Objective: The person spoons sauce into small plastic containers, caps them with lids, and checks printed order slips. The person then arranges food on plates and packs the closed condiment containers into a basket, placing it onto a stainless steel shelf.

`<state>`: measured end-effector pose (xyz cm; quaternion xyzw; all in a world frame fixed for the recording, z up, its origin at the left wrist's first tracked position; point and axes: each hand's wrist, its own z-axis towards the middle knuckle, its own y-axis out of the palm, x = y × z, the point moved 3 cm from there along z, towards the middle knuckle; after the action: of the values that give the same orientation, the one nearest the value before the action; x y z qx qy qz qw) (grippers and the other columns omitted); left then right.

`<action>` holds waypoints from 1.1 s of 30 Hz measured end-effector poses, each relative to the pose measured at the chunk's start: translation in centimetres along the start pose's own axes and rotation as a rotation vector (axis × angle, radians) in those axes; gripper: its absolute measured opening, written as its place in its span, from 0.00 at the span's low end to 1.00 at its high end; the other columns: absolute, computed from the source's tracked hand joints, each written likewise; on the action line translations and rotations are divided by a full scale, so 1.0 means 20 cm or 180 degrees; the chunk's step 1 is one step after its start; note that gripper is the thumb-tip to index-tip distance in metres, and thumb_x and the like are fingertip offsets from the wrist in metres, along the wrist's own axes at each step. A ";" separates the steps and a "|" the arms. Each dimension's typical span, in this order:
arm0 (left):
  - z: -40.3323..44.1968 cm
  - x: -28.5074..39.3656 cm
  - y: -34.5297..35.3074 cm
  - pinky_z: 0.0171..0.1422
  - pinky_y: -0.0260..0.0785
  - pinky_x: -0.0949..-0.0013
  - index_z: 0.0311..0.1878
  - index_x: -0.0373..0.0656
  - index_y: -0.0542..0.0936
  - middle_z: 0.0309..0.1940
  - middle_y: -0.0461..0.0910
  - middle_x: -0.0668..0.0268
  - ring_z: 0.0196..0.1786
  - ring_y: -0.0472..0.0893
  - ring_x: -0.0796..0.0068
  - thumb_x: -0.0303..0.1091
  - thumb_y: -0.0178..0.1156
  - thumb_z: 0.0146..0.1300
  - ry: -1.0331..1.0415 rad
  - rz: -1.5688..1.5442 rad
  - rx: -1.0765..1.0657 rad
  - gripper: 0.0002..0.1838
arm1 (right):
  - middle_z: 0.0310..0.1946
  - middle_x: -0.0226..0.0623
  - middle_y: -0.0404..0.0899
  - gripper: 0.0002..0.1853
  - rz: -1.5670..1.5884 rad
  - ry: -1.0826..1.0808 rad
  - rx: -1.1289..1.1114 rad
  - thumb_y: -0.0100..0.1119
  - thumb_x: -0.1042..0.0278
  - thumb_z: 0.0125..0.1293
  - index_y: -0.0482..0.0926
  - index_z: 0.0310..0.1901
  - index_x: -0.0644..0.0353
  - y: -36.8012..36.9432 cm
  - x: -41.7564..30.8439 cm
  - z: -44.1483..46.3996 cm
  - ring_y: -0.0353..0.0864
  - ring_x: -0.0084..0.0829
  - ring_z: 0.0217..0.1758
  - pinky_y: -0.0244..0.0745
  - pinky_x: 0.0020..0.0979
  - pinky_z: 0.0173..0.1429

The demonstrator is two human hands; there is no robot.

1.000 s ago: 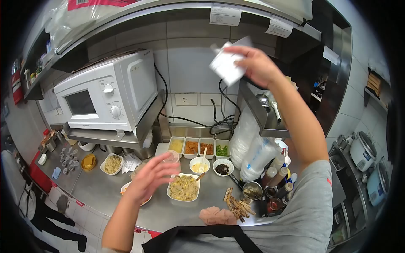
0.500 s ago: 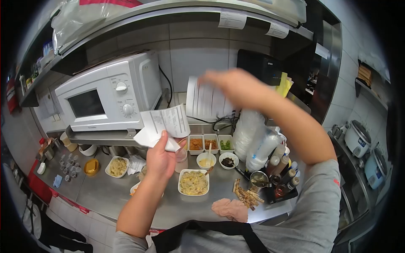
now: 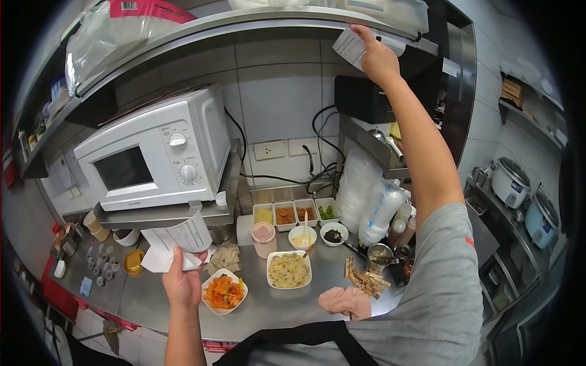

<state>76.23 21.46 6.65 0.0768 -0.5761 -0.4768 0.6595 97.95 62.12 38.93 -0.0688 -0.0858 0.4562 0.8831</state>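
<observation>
My left hand (image 3: 183,287) pinches a bunch of printed paper slips (image 3: 177,238), which curl and fold above the thumb. It is just over a square white bowl of orange-red cut food (image 3: 223,293). High at the right, my right hand (image 3: 379,60) has hold of another printed slip (image 3: 349,49) at the edge of the overhead shelf (image 3: 268,23). The index finger reaches up to the shelf's lip; the hand hides part of the slip. Right of the bowl of orange food is a square white bowl of pale yellowish food (image 3: 289,272).
A white microwave (image 3: 146,149) sits on a raised shelf at left. Small food tubs (image 3: 285,215), a pink-lidded cup (image 3: 264,236), a pink cloth (image 3: 345,302), wooden sticks (image 3: 365,279) and bottles (image 3: 400,222) stand or lie on the steel counter. A black printer (image 3: 361,99) is beneath the right arm.
My right hand has risen to the shelf edge with a slip. My left hand has moved left and down with its papers, uncovering the orange food and the pink-lidded cup.
</observation>
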 end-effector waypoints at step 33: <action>-0.53 0.10 -0.07 0.54 0.72 0.58 0.60 0.35 0.64 0.51 0.75 0.51 0.51 0.78 0.59 0.42 0.44 0.71 0.0039 -0.0024 0.0186 0.22 | 0.41 0.31 0.79 0.08 0.4436 -0.0325 0.0327 0.60 0.70 0.61 0.83 0.41 0.57 -0.18 -0.91 -0.51 0.76 0.23 0.44 0.69 0.21 0.49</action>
<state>84.05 14.54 3.70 0.1012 -0.5854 -0.4617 0.6587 92.59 44.73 28.14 -0.0444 -0.0414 0.9223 0.3818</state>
